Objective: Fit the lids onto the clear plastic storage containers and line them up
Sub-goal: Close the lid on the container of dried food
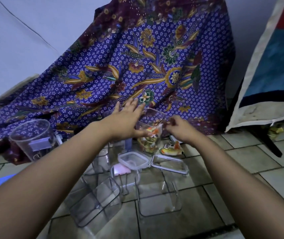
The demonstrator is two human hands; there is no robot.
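Head view, looking down over two bare forearms: the left hand (125, 118) is spread wide, fingers fanned out and palm down, with its thumb resting against the side of a tall clear square plastic container filled with colourful wrapped packets (150, 130). The right hand (180, 127) is curled with its fingertips pinched together at the upper right edge of that same container, apparently on a bit of wrapper; what exactly it pinches is too blurred to tell. The container stands tilted, its open mouth tipped away toward a purple floral batik cloth (137, 57) draped behind it.

Just beside the container's base, on its right, lies a loose orange and yellow snack packet (171, 150) on the grey tiled floor (241, 163). Nearer the person, two clear lids lie flat on the tiles: a rounded square lid with a white rim (132, 159) and, touching its right edge, a rectangular lid with a dark seal (169, 164). Closer still, an empty clear square container (94, 204) lies on its side to the left, and another empty clear container (158, 197) sits to its right with no lid on it. A clear round plastic jar (32, 137) leans on the cloth at far left. A blue and red cushion with a white border (272, 66) leans at the right edge.
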